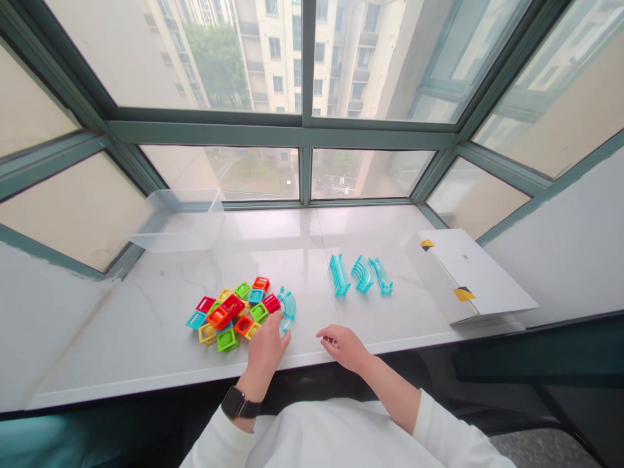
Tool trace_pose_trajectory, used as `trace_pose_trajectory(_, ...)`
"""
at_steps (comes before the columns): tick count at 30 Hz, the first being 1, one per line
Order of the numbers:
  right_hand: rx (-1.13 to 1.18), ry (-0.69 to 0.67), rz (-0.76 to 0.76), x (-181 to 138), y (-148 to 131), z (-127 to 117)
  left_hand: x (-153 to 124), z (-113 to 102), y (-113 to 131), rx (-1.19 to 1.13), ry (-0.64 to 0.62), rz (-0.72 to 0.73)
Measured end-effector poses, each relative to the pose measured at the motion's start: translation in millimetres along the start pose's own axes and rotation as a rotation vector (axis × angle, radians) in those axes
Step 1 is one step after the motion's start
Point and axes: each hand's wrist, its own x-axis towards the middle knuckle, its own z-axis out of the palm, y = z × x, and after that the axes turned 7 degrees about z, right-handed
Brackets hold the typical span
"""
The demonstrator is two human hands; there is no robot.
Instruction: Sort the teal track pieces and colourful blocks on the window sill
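The left hand (268, 348), with a dark smartwatch (234, 402) at its wrist, is at the right edge of a pile of coloured blocks (233, 305) on the white marbled desk (146, 338). Its fingers reach towards a red block and a translucent blue curved piece (289, 305) just beside the pile; the fingertips are partly hidden, so I cannot tell whether its grip pinches either one. The pile mixes red, orange, yellow, green and blue blocks, some lying on top of others.

The right hand (344, 344) is over the front part of the desk, well apart from the pile — its grip loosely curled, with a small gap between thumb and fingers. Beyond it, three more translucent blue pieces lie side by side: a straight one (339, 275), a curved one (362, 273) and a narrower one (381, 277).

A white box (475, 270) with yellow-and-black tabs stands at the right, and a clear plastic bin (190, 242) at the far left — both near the green window frame (263, 135).
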Motion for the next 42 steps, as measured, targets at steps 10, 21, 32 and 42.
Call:
trace_pose_trajectory(10,0.044,-0.024,0.041,-1,-2,-1,-15,7,9,-0.114,0.069,0.066)
trace_pose_trajectory(21,0.604,-0.056,0.267,4,-18,-2,-31,-1,53,-0.320,0.065,0.365)
trace_pose_trajectory(32,0.875,-0.042,0.292,4,-40,-21,-23,-18,72,-0.610,0.014,0.186)
trace_pose_trajectory(42,0.745,0.004,0.233,1,-32,-20,-22,-32,77,-0.516,-0.072,0.260)
